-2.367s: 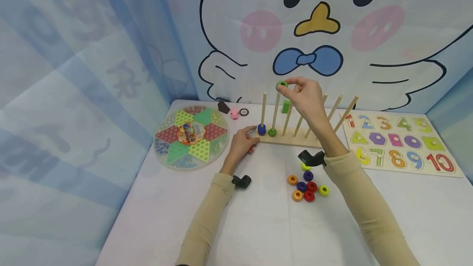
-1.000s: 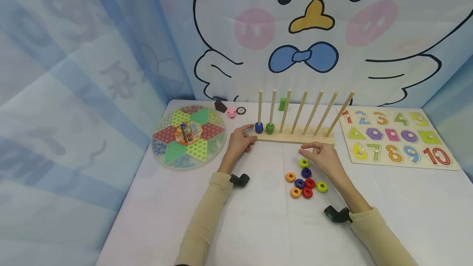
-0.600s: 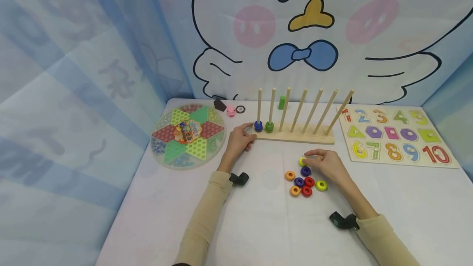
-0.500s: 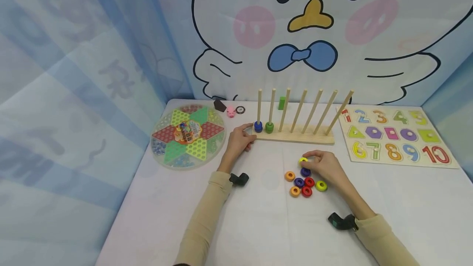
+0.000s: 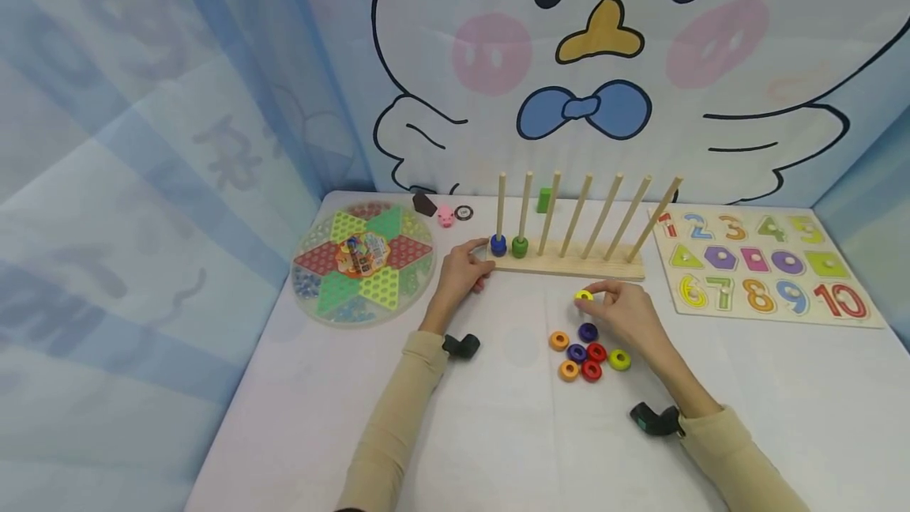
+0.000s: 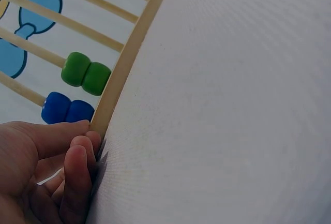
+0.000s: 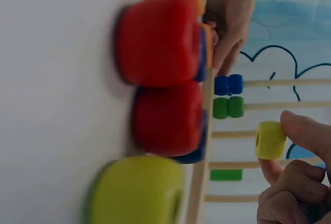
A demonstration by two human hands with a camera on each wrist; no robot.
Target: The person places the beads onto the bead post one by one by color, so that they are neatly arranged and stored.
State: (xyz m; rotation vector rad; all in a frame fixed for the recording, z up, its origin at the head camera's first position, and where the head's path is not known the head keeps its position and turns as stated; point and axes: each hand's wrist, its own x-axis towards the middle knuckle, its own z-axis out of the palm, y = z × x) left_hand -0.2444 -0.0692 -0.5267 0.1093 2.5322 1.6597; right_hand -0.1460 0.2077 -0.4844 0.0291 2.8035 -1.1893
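Observation:
In the head view a wooden peg rack (image 5: 565, 261) stands upright with several tall pegs. Two blue beads (image 6: 67, 109) sit on its leftmost peg and two green beads (image 6: 85, 73) on the one beside it. My left hand (image 5: 458, 279) grips the left end of the rack's base between thumb and fingers. Between thumb and index finger, my right hand (image 5: 631, 316) pinches a yellow bead (image 7: 270, 140), raised off the table in front of the rack. Below it lie loose beads: orange (image 5: 558, 340), dark blue (image 5: 588, 332), red (image 5: 592, 370) and one yellow-green (image 5: 620, 359).
A round Chinese checkers board (image 5: 364, 263) lies at the left. On the right is a number-and-shape puzzle board (image 5: 771, 267). Behind the rack stands a green block (image 5: 543, 200); a pink pig figure (image 5: 445, 216), a dark piece (image 5: 424, 205) and a round token (image 5: 464, 213) lie back left.
A green bead held over the second peg now sits low on it. My right hand came down to the loose beads, took a yellow one and lifted it slightly. The left hand stayed on the base.

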